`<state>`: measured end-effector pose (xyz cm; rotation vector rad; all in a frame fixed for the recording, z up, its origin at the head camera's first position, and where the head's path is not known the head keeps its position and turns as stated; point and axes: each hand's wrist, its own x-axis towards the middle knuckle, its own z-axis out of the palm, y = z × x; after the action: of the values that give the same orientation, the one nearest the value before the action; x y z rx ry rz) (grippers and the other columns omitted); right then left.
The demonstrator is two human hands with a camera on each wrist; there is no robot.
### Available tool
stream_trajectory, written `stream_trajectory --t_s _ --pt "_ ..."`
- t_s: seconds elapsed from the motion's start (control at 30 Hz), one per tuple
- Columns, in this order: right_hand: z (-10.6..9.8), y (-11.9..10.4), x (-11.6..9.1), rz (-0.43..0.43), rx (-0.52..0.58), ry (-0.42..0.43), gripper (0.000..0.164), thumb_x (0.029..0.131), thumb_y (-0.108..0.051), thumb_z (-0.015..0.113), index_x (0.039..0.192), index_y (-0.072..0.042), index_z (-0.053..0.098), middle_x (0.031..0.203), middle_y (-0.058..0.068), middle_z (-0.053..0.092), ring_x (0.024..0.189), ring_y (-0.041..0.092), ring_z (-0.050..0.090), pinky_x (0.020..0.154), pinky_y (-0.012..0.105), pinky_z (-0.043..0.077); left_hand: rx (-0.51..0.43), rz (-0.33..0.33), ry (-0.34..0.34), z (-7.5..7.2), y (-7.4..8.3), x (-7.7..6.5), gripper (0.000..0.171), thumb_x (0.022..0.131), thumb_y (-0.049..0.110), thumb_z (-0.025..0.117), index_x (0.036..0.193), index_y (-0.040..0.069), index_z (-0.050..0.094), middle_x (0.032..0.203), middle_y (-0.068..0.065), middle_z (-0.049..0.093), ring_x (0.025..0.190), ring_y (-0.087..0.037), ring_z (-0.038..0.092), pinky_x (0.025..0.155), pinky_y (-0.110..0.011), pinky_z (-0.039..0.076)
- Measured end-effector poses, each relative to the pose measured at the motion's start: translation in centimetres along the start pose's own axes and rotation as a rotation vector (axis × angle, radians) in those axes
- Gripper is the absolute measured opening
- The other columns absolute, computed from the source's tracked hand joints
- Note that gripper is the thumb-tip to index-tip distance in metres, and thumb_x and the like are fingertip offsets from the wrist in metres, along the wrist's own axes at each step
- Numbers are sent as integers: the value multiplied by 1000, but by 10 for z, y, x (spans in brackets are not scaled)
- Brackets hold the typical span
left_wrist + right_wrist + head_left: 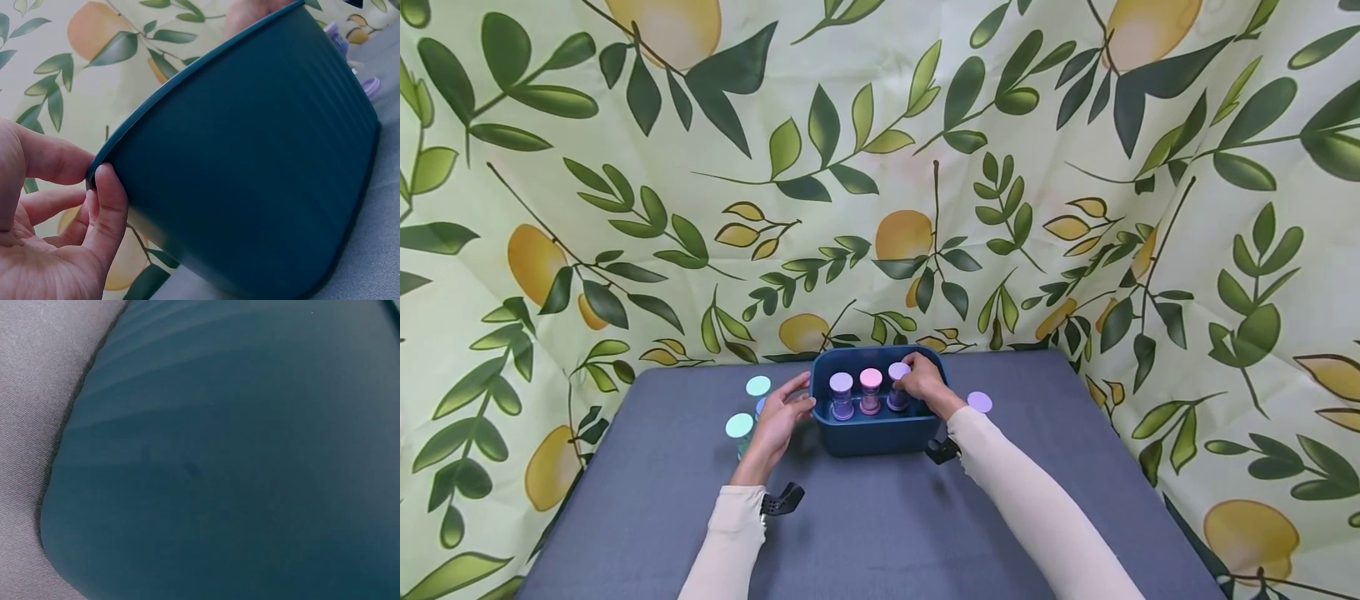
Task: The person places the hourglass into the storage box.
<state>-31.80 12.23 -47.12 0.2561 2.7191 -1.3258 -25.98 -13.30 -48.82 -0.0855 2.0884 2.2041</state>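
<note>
A dark blue bin (880, 437) stands on the table with three sand timers upright inside in a row. A purple sand timer (842, 396) is at the left, a pink sand timer (870, 392) in the middle, and another purple sand timer (898, 397) at the right. My right hand (922, 385) reaches over the bin's right end and pinches the right-hand purple timer near its top. With loosely extended fingers, my left hand (778, 419) touches the bin's left rim. Close up in the left wrist view, the left thumb (110, 190) lies against the rim's corner.
Left of the bin stand mint-topped sand timers (740, 426), and a bluish one (761, 406) is mostly hidden behind my left hand. A purple-topped timer (979, 402) stands to the right. Leaf-and-fruit patterned cloth (850, 208) hangs behind the grey table (850, 525).
</note>
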Motion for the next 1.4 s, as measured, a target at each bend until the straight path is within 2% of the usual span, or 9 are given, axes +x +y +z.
stream_trajectory --t_s 0.27,0.47,0.7,0.93,1.13,1.27,1.4 --pt "0 1 2 9 -24 -37 41 78 -3 77 113 -5 57 119 17 61 105 29 57 97 43 48 -13 4 -1 0 1 -1 54 93 -1 55 145 6 45 137 -14 46 107 -23 55 75 -20 51" --pt "1 3 4 23 -24 -52 38 79 -2 74 113 -5 57 118 16 60 103 29 55 96 42 47 -13 -1 2 1 1 0 54 92 -2 55 145 6 46 137 -14 47 100 -15 56 74 -20 51" --pt "1 4 4 15 -30 -54 35 80 -1 71 112 -5 57 116 16 60 102 29 55 95 43 48 9 -8 -1 1 2 -1 53 93 -1 55 145 7 45 139 -15 47 115 -29 53 77 -21 50" --pt "2 3 3 3 -45 -54 35 82 -1 66 115 -6 58 118 16 60 103 29 55 97 43 48 19 -11 7 1 3 -1 53 94 0 55 145 7 46 139 -15 47 115 -29 53 78 -21 50" --pt "-1 2 3 -24 -36 -36 49 76 -1 74 121 -6 58 125 17 61 106 29 56 98 43 48 18 -4 6 1 2 0 53 94 -1 55 145 7 45 138 -16 47 115 -30 54 77 -21 50" --pt "-4 1 -1 -32 -8 -28 55 71 -1 79 121 -6 58 118 16 61 101 28 56 92 40 48 13 -8 7 1 1 -1 53 94 -1 55 146 6 45 138 -17 47 115 -31 53 76 -20 50" --pt "-6 -2 -6 -21 28 -13 55 72 -4 80 122 -7 58 114 15 60 99 28 56 89 40 49 4 -4 10 1 1 -1 54 93 -2 55 145 5 45 138 -17 47 116 -32 54 75 -20 51"
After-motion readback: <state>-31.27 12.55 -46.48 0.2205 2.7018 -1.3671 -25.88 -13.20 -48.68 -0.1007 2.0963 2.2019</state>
